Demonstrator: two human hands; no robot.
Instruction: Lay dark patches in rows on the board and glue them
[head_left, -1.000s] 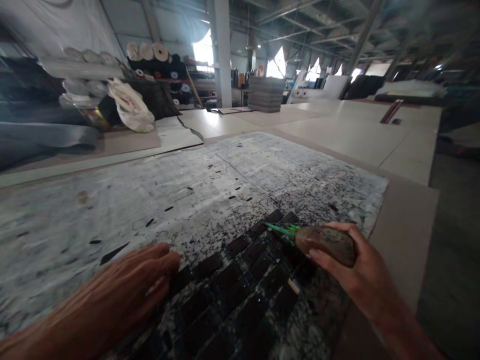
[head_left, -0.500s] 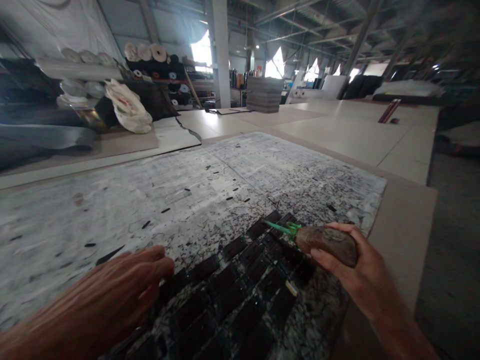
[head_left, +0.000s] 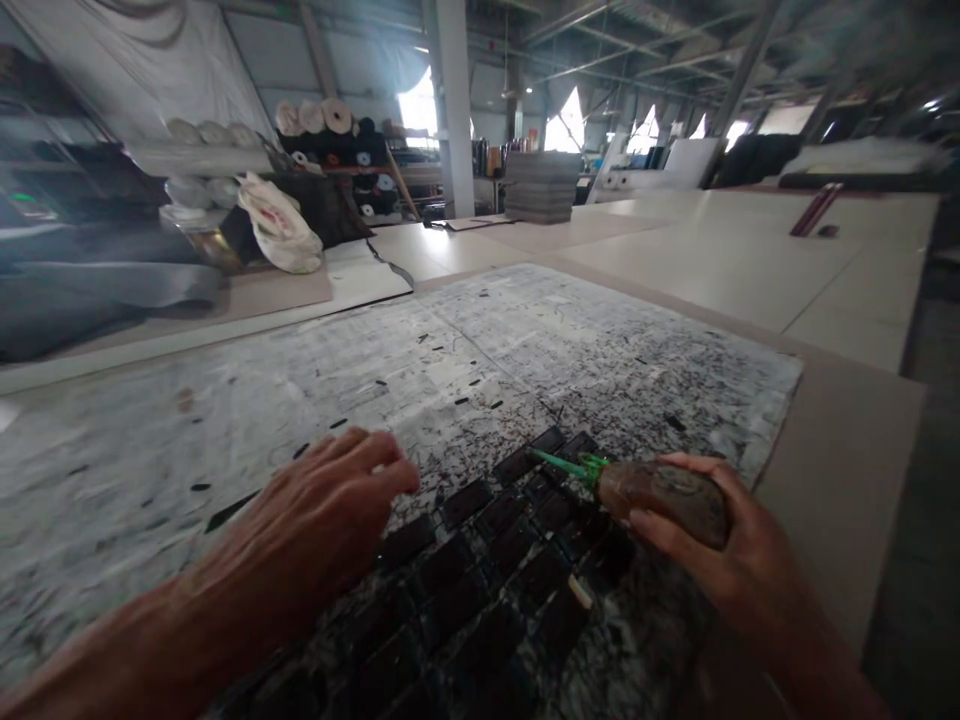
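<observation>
A brown, stained glue bottle (head_left: pixel 664 497) lies on its side in my right hand (head_left: pixel 739 535), fingers and thumb wrapped round it. From its front sticks a thin green nozzle (head_left: pixel 559 462), pointing left over the dark rectangular pieces. These dark pieces (head_left: pixel 506 517) lie in slanting rows on a stained pale board (head_left: pixel 360 345). My left hand (head_left: pixel 330 510) is over the left side of the rows, its fingers bent and close together. Whatever may be between those fingertips is hidden. A small pale strip (head_left: pixel 580 591) rests on one piece below the bottle.
Dark scraps and fine trimmings are scattered over the board. Behind stand a pale bag (head_left: pixel 279 225), a stack of grey sheets (head_left: pixel 538 187) and rolls of material (head_left: pixel 337 117). Dark red bars (head_left: pixel 816 210) lie on the far table (head_left: pixel 720 255). A white column (head_left: pixel 452 110) rises at the back.
My left hand has moved to the right and away from me, further over the dark pieces. The bottle stays in my right hand at nearly the same place. The view has shifted slightly.
</observation>
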